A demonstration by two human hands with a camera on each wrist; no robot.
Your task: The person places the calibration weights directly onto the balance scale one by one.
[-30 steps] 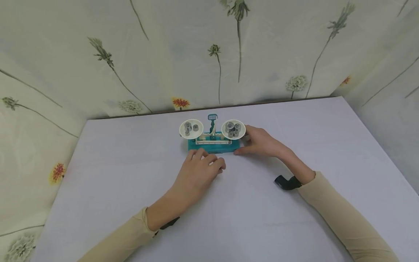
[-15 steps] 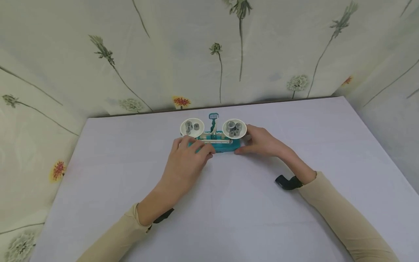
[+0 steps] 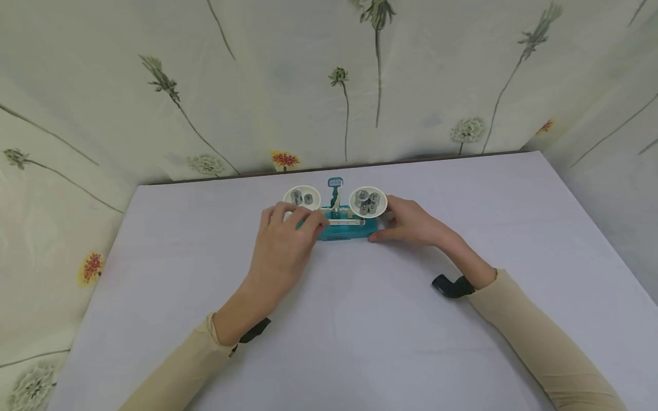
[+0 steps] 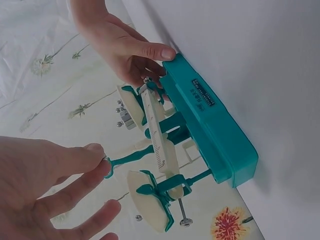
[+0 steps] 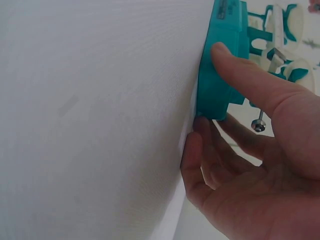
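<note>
A teal balance scale [image 3: 344, 231] with two white pans stands near the back of the table. Several metal weights [image 3: 367, 201] sit in its right pan [image 3: 381, 210]; others [image 3: 308, 198] show in the left pan [image 3: 302, 188], which my fingers partly cover. My left hand [image 3: 281, 242] reaches over the scale's left end with bent fingers. In the left wrist view its thumb and index fingertip lie close together, overlapping the pointer's end, with no weight visible between them. My right hand [image 5: 250, 135] grips the right end of the base, thumb on the front face, fingers round the end.
A white cloth covers the table [image 3: 360, 331]. Behind it hangs a flower-printed curtain [image 3: 247, 85]. A black wrist strap [image 3: 452, 285] is on the right forearm, and another [image 3: 255, 330] on the left.
My left hand has moved left and forward from in front of the base to the left pan, covering part of it. The right hand and the scale have stayed in place.
</note>
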